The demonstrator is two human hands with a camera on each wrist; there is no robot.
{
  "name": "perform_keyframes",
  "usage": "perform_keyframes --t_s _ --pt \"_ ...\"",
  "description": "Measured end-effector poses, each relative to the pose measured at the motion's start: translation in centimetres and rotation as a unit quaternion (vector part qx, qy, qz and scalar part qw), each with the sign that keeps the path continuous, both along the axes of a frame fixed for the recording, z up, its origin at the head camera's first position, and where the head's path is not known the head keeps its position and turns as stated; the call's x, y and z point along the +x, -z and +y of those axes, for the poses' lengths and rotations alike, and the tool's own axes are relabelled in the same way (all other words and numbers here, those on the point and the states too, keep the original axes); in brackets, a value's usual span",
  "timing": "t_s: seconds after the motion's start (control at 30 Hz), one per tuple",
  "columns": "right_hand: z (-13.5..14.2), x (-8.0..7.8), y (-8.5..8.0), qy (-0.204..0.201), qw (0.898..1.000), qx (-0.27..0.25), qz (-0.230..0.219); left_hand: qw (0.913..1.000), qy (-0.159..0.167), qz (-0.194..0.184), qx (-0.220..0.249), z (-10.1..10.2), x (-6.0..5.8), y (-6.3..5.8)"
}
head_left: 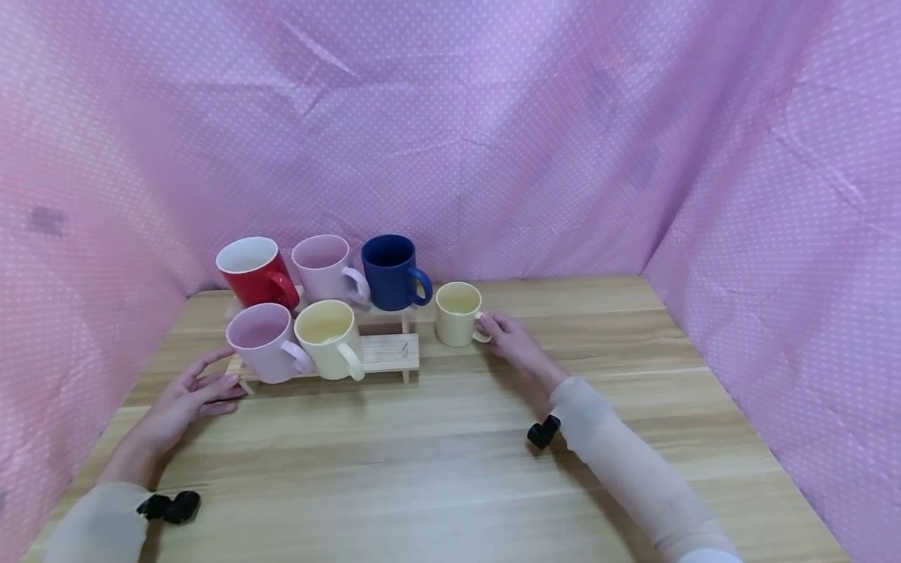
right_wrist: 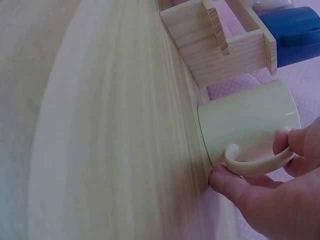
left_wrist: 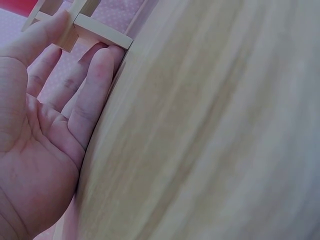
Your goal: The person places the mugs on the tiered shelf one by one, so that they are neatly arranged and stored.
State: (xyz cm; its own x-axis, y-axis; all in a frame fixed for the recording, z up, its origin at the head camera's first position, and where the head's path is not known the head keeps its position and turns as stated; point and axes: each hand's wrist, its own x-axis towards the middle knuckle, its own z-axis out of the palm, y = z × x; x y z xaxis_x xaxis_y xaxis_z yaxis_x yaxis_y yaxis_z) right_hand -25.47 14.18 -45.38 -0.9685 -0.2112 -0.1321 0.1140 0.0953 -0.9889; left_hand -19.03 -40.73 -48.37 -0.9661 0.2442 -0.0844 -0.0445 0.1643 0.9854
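A pale yellow mug [head_left: 456, 320] stands upright on the table, just right of the wooden rack. My right hand [head_left: 503, 338] pinches its handle [right_wrist: 260, 166] between thumb and fingers, as the right wrist view shows. At the two-step wooden rack [head_left: 390, 352], my left hand [head_left: 188, 403] lies by the lower left end with loosely bent fingers, fingertips right at the wood. On the lower step sit a lilac mug [head_left: 260, 344] and a second yellow mug [head_left: 325, 340]. Along the upper step stand a red mug [head_left: 253, 274], another lilac mug [head_left: 320, 270] and a dark blue mug [head_left: 387, 274].
The wood-grain table [head_left: 422, 469] runs under everything. Pink dotted cloth [head_left: 493, 141] hangs behind and along both sides. On the lower step, bare wood shows right of the yellow mug. All handles of the racked mugs point right or toward the front.
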Motion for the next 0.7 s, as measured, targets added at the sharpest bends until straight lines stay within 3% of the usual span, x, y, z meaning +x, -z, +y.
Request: perform_keyframes --t_s 0.7 --pt "0.00 0.14 0.17 0.006 1.000 -0.001 0.001 0.9994 0.009 0.011 0.032 0.07 0.01 0.19"
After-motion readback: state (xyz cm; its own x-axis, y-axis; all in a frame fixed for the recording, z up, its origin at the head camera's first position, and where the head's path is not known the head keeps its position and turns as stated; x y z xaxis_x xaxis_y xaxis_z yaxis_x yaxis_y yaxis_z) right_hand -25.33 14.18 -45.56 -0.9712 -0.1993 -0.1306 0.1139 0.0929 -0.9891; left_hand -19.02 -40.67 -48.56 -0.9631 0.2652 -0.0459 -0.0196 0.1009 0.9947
